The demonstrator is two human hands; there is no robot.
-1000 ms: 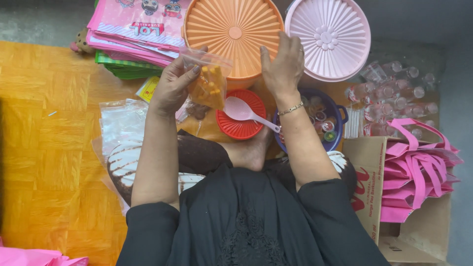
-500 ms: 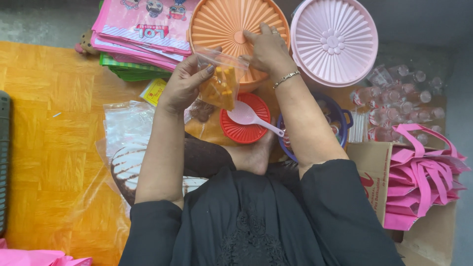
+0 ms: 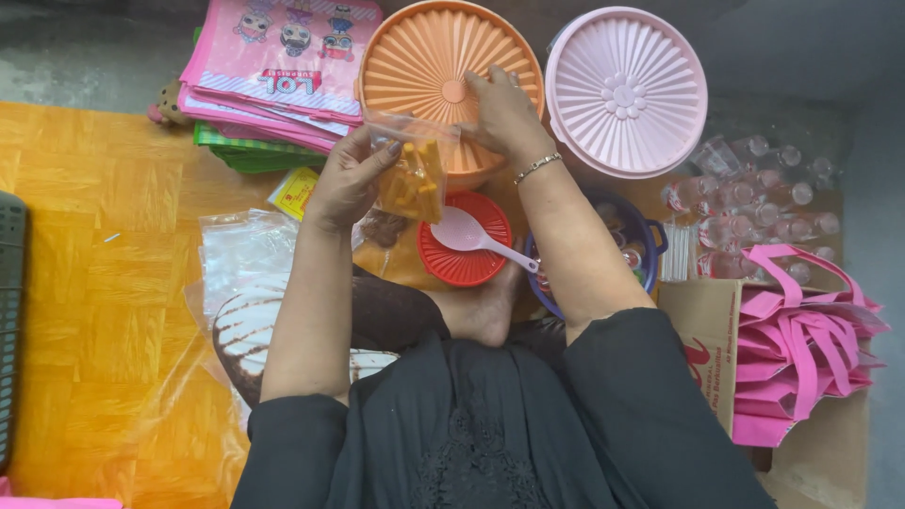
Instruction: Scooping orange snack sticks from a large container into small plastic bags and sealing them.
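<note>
With fingers of the left hand [image 3: 351,179], gripped a small clear bag [image 3: 415,179] of orange sticks at frame centre, above the red lid [image 3: 452,264]. Touched its top corner with the right hand [image 3: 504,113]; could not tell whether pinched. Looked like closing the mouth; called for level edges. Held long axis upright, mouth toward the orange lid [image 3: 443,66], upper centre.

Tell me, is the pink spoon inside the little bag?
No, the pink spoon lies on the red lid, while the left hand holds the little bag above.
</note>
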